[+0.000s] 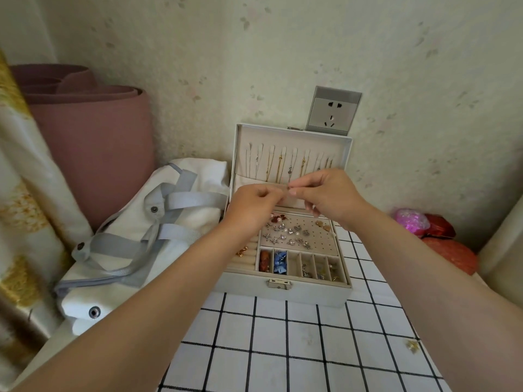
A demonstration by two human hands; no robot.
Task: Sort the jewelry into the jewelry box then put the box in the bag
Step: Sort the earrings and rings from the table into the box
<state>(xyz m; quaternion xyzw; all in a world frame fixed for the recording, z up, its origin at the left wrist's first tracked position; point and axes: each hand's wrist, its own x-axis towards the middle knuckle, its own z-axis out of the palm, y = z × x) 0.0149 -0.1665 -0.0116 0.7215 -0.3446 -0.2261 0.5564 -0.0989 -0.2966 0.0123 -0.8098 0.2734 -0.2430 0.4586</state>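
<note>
Jewelry (285,234) lies sorted in the open box (283,297) on our checked tabletop (283,349), with the lid (293,140) upright against the wall and necklaces (283,165) hanging in it. Above the tray our left grip (256,203) and right grip (329,195) meet, both pinching one tiny piece (288,188), too small to name. Our white bag (130,219) lies just left of the box.

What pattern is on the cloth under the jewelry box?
White tablecloth with a black grid of squares, seen in the head view.
</note>
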